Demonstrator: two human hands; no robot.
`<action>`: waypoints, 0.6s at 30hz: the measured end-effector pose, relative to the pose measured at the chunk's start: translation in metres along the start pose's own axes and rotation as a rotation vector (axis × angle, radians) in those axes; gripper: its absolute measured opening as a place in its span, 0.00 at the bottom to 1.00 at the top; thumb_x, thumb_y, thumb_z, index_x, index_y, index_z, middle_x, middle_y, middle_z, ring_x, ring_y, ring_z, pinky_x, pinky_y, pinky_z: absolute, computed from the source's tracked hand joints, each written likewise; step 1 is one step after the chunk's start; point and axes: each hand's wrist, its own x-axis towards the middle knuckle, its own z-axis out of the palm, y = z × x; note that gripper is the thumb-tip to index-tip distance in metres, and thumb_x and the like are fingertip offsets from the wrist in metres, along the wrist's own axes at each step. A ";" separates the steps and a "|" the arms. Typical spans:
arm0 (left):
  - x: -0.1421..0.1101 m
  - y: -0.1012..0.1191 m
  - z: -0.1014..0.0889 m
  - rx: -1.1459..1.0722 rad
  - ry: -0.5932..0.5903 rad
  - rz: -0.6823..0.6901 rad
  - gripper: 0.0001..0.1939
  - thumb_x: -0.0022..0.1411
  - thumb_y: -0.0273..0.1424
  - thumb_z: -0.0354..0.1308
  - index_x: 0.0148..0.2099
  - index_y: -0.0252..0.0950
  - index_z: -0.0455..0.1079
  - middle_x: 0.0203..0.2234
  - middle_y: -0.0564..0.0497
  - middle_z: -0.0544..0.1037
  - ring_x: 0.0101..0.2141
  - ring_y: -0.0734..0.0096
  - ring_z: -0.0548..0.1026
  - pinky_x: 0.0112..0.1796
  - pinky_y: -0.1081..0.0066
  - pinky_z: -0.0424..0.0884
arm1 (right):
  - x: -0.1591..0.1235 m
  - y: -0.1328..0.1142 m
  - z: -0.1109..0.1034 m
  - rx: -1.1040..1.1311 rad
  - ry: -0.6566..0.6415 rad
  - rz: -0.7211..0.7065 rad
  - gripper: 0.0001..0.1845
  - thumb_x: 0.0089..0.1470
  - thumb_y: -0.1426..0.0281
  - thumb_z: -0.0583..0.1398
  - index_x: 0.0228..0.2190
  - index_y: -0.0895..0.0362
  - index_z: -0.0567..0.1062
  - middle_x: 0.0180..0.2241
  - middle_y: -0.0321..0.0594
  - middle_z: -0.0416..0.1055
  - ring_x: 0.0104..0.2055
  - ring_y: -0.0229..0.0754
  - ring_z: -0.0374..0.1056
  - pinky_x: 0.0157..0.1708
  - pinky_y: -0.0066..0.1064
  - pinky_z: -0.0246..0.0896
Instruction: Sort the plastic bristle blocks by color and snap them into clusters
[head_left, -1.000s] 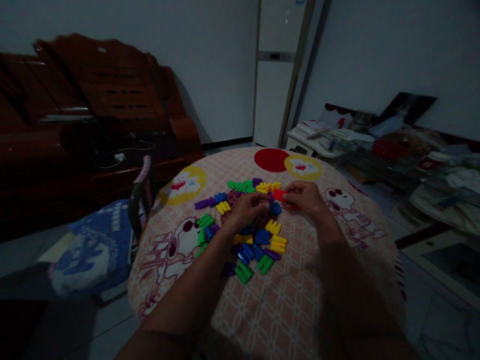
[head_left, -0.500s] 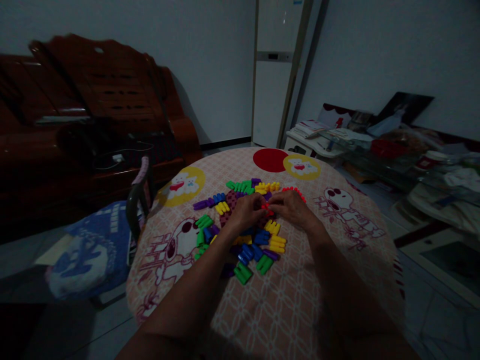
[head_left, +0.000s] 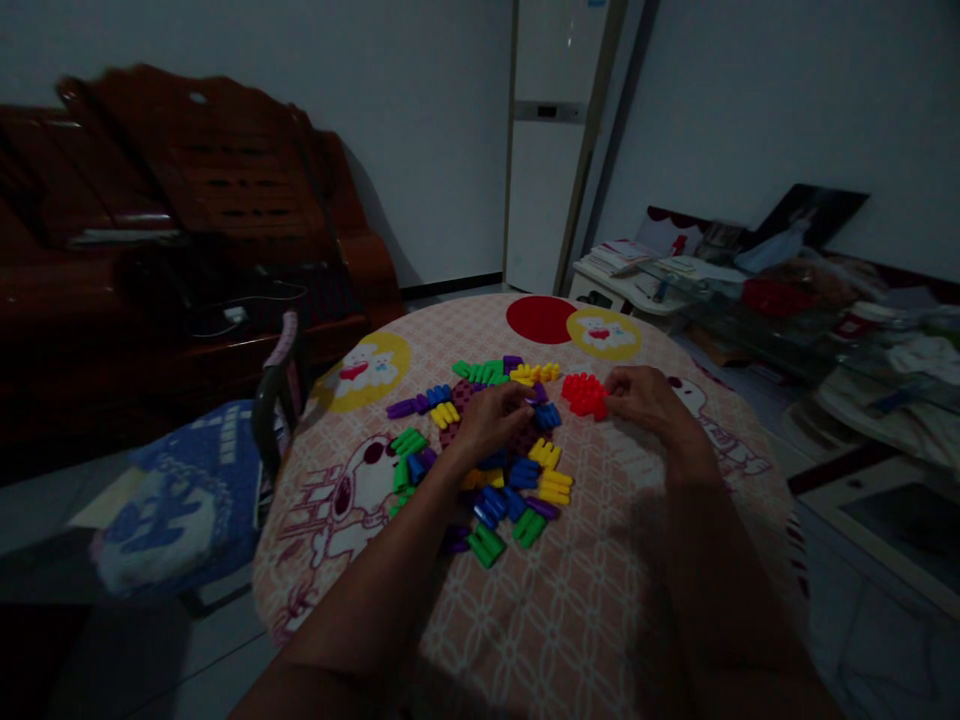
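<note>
My right hand (head_left: 643, 402) is at the right of the pile, with thumb and fingers pinched on a red toy building block at the edge of a red cluster of blocks (head_left: 583, 394). The cluster lies on the tablecloth. Over the middle of the pile is my left hand (head_left: 495, 418), its fingers curled and close together; anything between them is hidden. Around it lie blue blocks (head_left: 524, 473), yellow blocks (head_left: 555, 487), green blocks (head_left: 486, 546) and purple blocks (head_left: 406, 408). Dark checkered maroon pieces (head_left: 451, 437) show partly beneath the left hand.
A patterned cloth covers the round table (head_left: 570, 600). At its left stands a chair (head_left: 281, 370) with a blue cloth (head_left: 199, 490). Behind are a wooden sofa (head_left: 225, 190) and a tall white cabinet-like unit (head_left: 547, 190). A cluttered glass-topped table (head_left: 795, 320) stands at the right.
My right hand has moved right, away from my left hand, carrying a red block to the red cluster. A blue block is now uncovered beside my left hand, which has barely moved.
</note>
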 end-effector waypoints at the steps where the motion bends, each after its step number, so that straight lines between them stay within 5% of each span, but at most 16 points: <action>1: 0.000 0.000 0.000 0.010 -0.006 -0.002 0.15 0.58 0.32 0.59 0.47 0.36 0.76 0.32 0.50 0.79 0.33 0.66 0.76 0.34 0.69 0.70 | 0.000 0.001 0.001 -0.048 -0.018 -0.003 0.04 0.40 0.74 0.59 0.22 0.58 0.75 0.20 0.34 0.69 0.25 0.36 0.63 0.26 0.27 0.53; 9: 0.000 -0.005 -0.001 -0.009 -0.025 -0.006 0.17 0.58 0.33 0.57 0.48 0.34 0.76 0.30 0.51 0.78 0.31 0.67 0.75 0.31 0.71 0.68 | 0.003 0.004 0.020 -0.315 -0.068 0.047 0.05 0.42 0.73 0.62 0.24 0.57 0.79 0.23 0.37 0.74 0.27 0.38 0.64 0.27 0.28 0.50; 18: 0.002 -0.014 -0.013 -0.051 0.039 -0.046 0.15 0.57 0.35 0.58 0.45 0.34 0.76 0.28 0.50 0.79 0.30 0.66 0.77 0.33 0.69 0.71 | 0.005 0.021 0.019 -0.194 0.068 0.032 0.08 0.41 0.76 0.59 0.25 0.57 0.79 0.25 0.40 0.75 0.28 0.40 0.66 0.30 0.29 0.55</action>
